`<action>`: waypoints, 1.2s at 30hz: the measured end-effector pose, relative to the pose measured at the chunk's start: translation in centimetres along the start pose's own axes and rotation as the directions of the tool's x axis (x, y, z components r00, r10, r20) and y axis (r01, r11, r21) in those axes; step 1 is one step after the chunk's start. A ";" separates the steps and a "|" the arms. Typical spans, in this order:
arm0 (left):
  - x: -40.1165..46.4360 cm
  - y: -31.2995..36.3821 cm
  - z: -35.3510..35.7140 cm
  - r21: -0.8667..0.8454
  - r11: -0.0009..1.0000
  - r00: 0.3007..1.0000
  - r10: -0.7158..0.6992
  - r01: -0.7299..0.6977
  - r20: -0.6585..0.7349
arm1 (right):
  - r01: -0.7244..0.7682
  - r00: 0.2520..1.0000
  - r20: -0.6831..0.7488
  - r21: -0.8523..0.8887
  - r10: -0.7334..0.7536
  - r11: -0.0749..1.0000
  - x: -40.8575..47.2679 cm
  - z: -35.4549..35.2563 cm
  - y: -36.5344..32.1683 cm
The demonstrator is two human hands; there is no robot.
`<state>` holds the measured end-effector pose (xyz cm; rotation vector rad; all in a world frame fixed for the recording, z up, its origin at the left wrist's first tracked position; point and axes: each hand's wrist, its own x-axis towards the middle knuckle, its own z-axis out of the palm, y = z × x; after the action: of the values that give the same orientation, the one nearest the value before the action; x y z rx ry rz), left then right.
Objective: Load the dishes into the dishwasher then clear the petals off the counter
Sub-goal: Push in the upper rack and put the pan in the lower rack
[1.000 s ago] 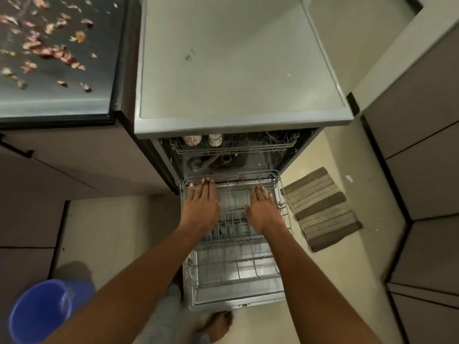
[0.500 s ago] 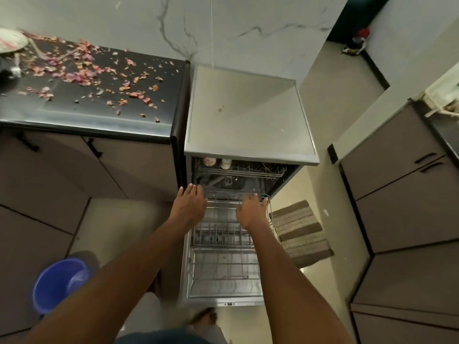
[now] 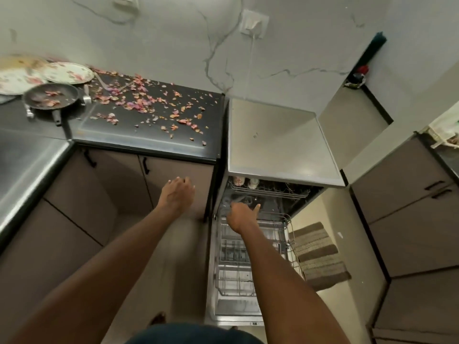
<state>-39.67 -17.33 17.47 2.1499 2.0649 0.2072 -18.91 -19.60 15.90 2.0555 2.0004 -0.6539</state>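
Left hand: left hand [image 3: 176, 194] held in the air in front of the cupboard door [image 3: 173, 175], fingers loosely bent, nothing in it.
Right hand: right hand [image 3: 240, 216] over the near end of the lower rack [image 3: 248, 266], thumb out; cannot tell if the fingers touch the wire.
Dishwasher: dishwasher [image 3: 278, 142] open, door down; cups in the upper rack [image 3: 267, 188] beyond the right hand.
Pan: pan [image 3: 51, 96] far up-left of both hands on the counter [image 3: 149, 135]; likely heavy and stiff, best taken by the handle toward us.
Plates: plates [image 3: 67, 73] behind the pan; probably breakable and slick, grip at the rim.
Petals: petals [image 3: 139, 105] scattered between pan and dishwasher; light, likely to scatter, better swept than pinched.
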 end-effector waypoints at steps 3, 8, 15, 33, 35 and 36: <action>0.1 -5.5 -1.3 -0.004 0.998 0.998 -0.056 0.056 -0.016 | 0.031 0.999 -0.037 -0.001 -0.031 1.000 1.0 0.6 -5.2; -1.0 -12.5 -2.9 -0.017 0.995 0.995 -0.098 0.098 -0.015 | 0.117 0.991 -0.059 -0.029 -0.119 0.993 1.9 0.8 -13.4; -2.2 -19.6 -4.1 0.000 0.983 0.983 -0.182 0.182 0.008 | 0.294 0.950 -0.096 -0.048 -0.297 0.955 3.1 -0.5 -23.2; 6.0 -31.8 -3.8 0.041 0.938 0.939 -0.344 0.344 0.004 | 0.506 0.856 -0.079 -0.079 -0.512 0.859 15.9 -1.8 -37.9; 8.3 -33.5 -4.5 0.032 0.920 0.921 -0.390 0.390 -0.002 | 0.521 0.848 -0.091 -0.048 -0.523 0.852 18.7 -2.9 -39.5; 9.1 -34.1 -4.7 0.012 0.909 0.910 -0.416 0.416 -0.002 | 0.527 0.845 -0.092 -0.032 -0.527 0.849 19.8 -3.2 -40.1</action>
<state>-73.60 -6.81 15.05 1.6540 2.4628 0.1398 -58.10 2.17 16.35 1.5437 2.6513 -0.6394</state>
